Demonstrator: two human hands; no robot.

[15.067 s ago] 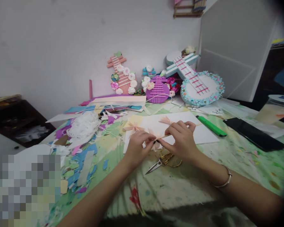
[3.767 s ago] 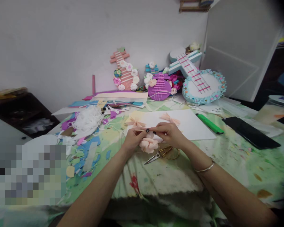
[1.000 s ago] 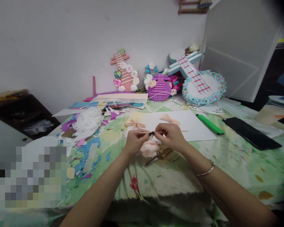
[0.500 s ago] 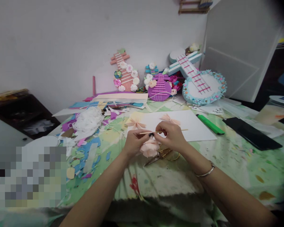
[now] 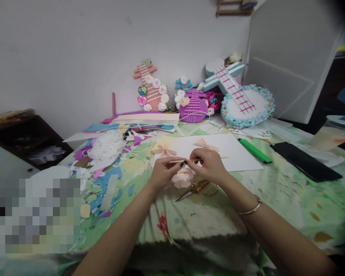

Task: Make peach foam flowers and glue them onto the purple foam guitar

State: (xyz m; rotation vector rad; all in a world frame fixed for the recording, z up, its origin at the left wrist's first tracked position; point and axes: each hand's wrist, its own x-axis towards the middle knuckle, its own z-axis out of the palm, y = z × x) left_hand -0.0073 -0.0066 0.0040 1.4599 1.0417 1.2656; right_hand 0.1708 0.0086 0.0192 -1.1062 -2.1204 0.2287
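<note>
My left hand point(image 5: 163, 172) and my right hand point(image 5: 207, 165) meet over the table, fingertips pinched close together. A thin wooden stick point(image 5: 224, 157) runs through the fingers of both. Right below the fingertips is a pale pink paper flower point(image 5: 183, 179); which fingers bear it, I cannot make out. Behind and beneath it lies a pair of scissors with gold handles point(image 5: 199, 188), partly covered by my right hand. Two folded peach paper pieces, one at the left point(image 5: 164, 150) and another behind my right hand point(image 5: 206, 144), rest on a white sheet point(image 5: 238, 153).
A green cutter point(image 5: 255, 150) and a black phone point(image 5: 306, 161) lie to the right. White string point(image 5: 107, 147) and paper scraps point(image 5: 112, 188) cover the left side. Paper-flowered model instruments, among them a purple one point(image 5: 193, 109) and a light-blue one point(image 5: 247, 103), lean by the wall.
The paper flower has shifted slightly up and to the right and shows a little smaller, uncovering more of the scissor blades. Both hands keep their grip on the stick, fingers barely moved.
</note>
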